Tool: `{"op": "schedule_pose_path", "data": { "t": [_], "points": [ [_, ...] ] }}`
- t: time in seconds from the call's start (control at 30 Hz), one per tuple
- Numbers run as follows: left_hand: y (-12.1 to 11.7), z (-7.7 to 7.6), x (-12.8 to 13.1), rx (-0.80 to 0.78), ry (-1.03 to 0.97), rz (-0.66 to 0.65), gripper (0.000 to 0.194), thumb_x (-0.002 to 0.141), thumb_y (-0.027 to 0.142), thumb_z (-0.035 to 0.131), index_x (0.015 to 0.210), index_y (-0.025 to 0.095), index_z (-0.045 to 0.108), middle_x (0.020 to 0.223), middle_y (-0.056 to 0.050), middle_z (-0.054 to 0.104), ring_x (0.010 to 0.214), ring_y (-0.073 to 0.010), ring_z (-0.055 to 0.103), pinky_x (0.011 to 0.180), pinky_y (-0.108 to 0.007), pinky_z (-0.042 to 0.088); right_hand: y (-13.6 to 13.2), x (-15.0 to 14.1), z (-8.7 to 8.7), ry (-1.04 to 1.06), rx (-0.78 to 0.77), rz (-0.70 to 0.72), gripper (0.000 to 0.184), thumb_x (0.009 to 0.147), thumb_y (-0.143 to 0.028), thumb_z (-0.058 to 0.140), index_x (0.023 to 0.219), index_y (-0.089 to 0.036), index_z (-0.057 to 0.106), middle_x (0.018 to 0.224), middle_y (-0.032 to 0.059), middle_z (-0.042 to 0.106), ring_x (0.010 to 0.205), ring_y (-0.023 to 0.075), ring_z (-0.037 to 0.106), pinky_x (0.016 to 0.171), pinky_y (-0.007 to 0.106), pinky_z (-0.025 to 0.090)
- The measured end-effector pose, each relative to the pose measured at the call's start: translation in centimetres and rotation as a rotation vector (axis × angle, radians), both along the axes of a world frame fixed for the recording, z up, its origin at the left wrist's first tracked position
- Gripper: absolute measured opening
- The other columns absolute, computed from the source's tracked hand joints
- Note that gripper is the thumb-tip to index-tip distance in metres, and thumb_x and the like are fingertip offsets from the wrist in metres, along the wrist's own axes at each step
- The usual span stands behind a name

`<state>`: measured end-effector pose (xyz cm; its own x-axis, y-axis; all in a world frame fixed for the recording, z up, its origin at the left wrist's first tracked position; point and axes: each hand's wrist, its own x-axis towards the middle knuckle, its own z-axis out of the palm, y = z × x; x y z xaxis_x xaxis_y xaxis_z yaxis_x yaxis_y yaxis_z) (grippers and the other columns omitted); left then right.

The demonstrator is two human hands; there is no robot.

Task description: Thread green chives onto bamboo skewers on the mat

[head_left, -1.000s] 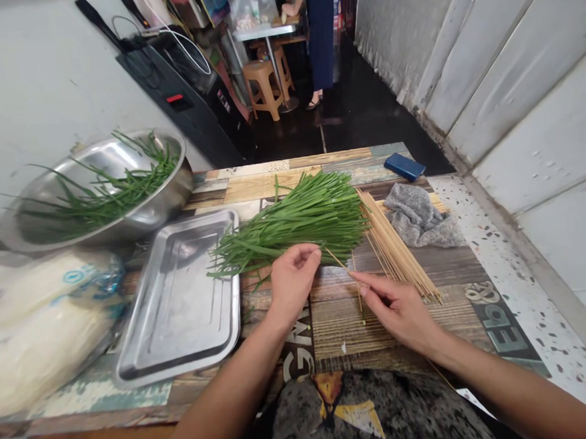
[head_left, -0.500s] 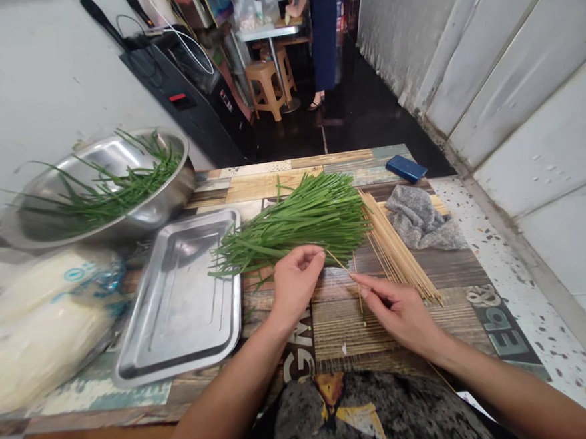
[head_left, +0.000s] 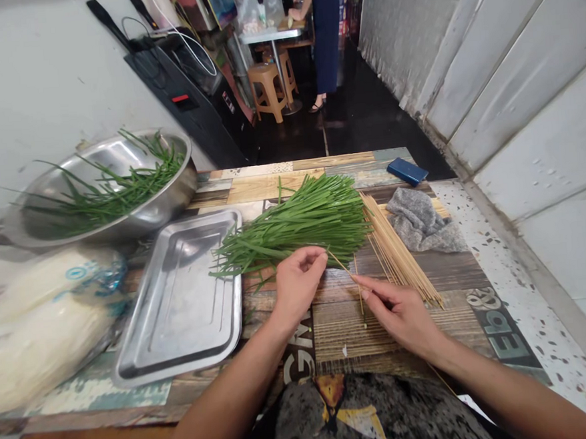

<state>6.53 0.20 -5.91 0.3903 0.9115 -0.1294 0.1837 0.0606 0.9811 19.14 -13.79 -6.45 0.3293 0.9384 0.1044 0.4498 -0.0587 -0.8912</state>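
Observation:
My left hand [head_left: 301,276] is pinched closed at the near edge of a pile of garlic chives [head_left: 303,222]. A thin bamboo skewer [head_left: 339,262] slants from its fingertips to my right hand [head_left: 397,309], whose thumb and forefinger are closed on it. The skewer's rear end shows again below my right wrist. Whether a chive is also in my left fingers is hidden. Another thin stick lies on the table between my hands, partly behind the right fingers. Several loose skewers [head_left: 403,255] lie in a bundle right of the chives.
A metal tray [head_left: 180,321] is left of the chives, with a steel bowl [head_left: 171,194] of more chives behind it. Filled plastic bags [head_left: 54,323] sit at far left. A grey cloth [head_left: 418,217] and blue box [head_left: 407,170] lie right. A person [head_left: 324,40] stands at a far table.
Both hands keep almost the same place and the same hold on the skewer. The whole view has shifted very slightly.

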Motion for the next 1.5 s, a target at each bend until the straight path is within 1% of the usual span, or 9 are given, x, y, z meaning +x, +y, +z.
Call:
{"op": "schedule_pose_path", "data": {
  "t": [0.37, 0.5, 0.6, 0.73, 0.9, 1.0, 1.07, 1.17, 1.5],
  "points": [
    [-0.1, 0.3, -0.1, 0.056, 0.044, -0.041, 0.021, 0.074, 0.032, 0.065, 0.085, 0.015, 0.071, 0.076, -0.002, 0.07, 0.063, -0.0111, 0.059, 0.061, -0.022, 0.047, 0.0, -0.1, 0.0, 0.011, 0.006, -0.03, 0.033, 0.089, -0.028, 0.047, 0.114, -0.019, 0.068, 0.103, 0.0047, 0.072, 0.086, 0.0163, 0.068, 0.077, 0.028, 0.055],
    [-0.3, 0.0, -0.1, 0.128, 0.047, -0.083, 0.018, 0.076, 0.029, 0.064, 0.085, 0.016, 0.072, 0.081, -0.003, 0.072, 0.07, -0.0129, 0.063, 0.067, -0.024, 0.049, 0.0, -0.2, 0.0, -0.011, -0.024, -0.046, 0.03, 0.089, -0.03, 0.047, 0.106, -0.017, 0.068, 0.067, 0.0005, 0.067, 0.056, 0.011, 0.057, 0.055, 0.021, 0.047],
    [-0.9, 0.0, -0.2, 0.293, 0.071, -0.194, 0.013, 0.08, 0.025, 0.062, 0.084, 0.018, 0.072, 0.083, -0.003, 0.072, 0.075, -0.0131, 0.063, 0.071, -0.024, 0.048, 0.0, -0.2, 0.1, 0.006, -0.06, -0.05, 0.027, 0.089, -0.032, 0.047, 0.098, -0.015, 0.066, 0.05, -0.0053, 0.048, 0.044, 0.0083, 0.04, 0.044, 0.02, 0.033],
    [-1.0, 1.2, -0.7, 0.587, 0.15, -0.516, 0.013, 0.083, 0.023, 0.06, 0.085, 0.023, 0.073, 0.092, -0.001, 0.071, 0.087, -0.0137, 0.063, 0.082, -0.027, 0.045, 0.2, 0.1, 0.1, 0.08, -0.073, -0.055, 0.026, 0.089, -0.035, 0.046, 0.091, -0.015, 0.063, 0.052, -0.0051, 0.045, 0.046, 0.0087, 0.038, 0.045, 0.021, 0.03],
    [1.6, 2.4, -1.4, 0.968, 0.506, -0.289, 0.018, 0.09, 0.028, 0.053, 0.088, 0.025, 0.071, 0.099, -0.002, 0.068, 0.094, -0.0188, 0.058, 0.087, -0.039, 0.032, 0.6, 0.5, 0.3, 0.14, -0.135, -0.115, 0.027, 0.084, -0.038, 0.047, 0.085, -0.015, 0.061, 0.056, -0.0028, 0.05, 0.048, 0.0093, 0.04, 0.045, 0.021, 0.029],
    [2.7, 1.9, -1.3, 1.069, 0.614, -0.47, 0.015, 0.089, 0.028, 0.055, 0.088, 0.024, 0.07, 0.095, -0.003, 0.067, 0.089, -0.0198, 0.055, 0.081, -0.04, 0.028, 0.7, 0.6, 0.4, 0.162, -0.183, -0.116, 0.025, 0.081, -0.037, 0.047, 0.08, -0.015, 0.06, 0.054, -0.0039, 0.048, 0.045, 0.0081, 0.036, 0.043, 0.021, 0.025],
    [2.8, 1.1, -1.0, 1.093, 0.651, -0.607, 0.012, 0.087, 0.028, 0.058, 0.085, 0.023, 0.069, 0.091, -0.003, 0.066, 0.088, -0.0202, 0.053, 0.078, -0.039, 0.027, 0.5, 0.6, 0.3, 0.173, -0.197, -0.118, 0.024, 0.08, -0.036, 0.046, 0.079, -0.015, 0.059, 0.055, -0.0039, 0.047, 0.044, 0.0079, 0.035, 0.043, 0.021, 0.025],
    [2.7, 0.1, -0.6, 1.099, 0.689, -0.673, 0.009, 0.085, 0.026, 0.06, 0.087, 0.022, 0.069, 0.09, -0.004, 0.064, 0.088, -0.0212, 0.051, 0.075, -0.038, 0.026, -0.1, 0.5, -0.2, 0.177, -0.201, -0.122, 0.024, 0.08, -0.036, 0.046, 0.076, -0.016, 0.058, 0.055, -0.0035, 0.047, 0.046, 0.0085, 0.037, 0.044, 0.021, 0.027],
    [1.6, 0.1, 0.3, 0.944, 0.555, -0.487, 0.013, 0.088, 0.027, 0.056, 0.087, 0.023, 0.068, 0.094, -0.003, 0.069, 0.089, -0.0183, 0.057, 0.08, -0.037, 0.03, -0.6, 0.3, -1.0, 0.2, -0.141, -0.16, 0.024, 0.08, -0.037, 0.047, 0.077, -0.016, 0.058, 0.055, -0.0034, 0.046, 0.048, 0.0099, 0.04, 0.046, 0.021, 0.03]
  ]
}}
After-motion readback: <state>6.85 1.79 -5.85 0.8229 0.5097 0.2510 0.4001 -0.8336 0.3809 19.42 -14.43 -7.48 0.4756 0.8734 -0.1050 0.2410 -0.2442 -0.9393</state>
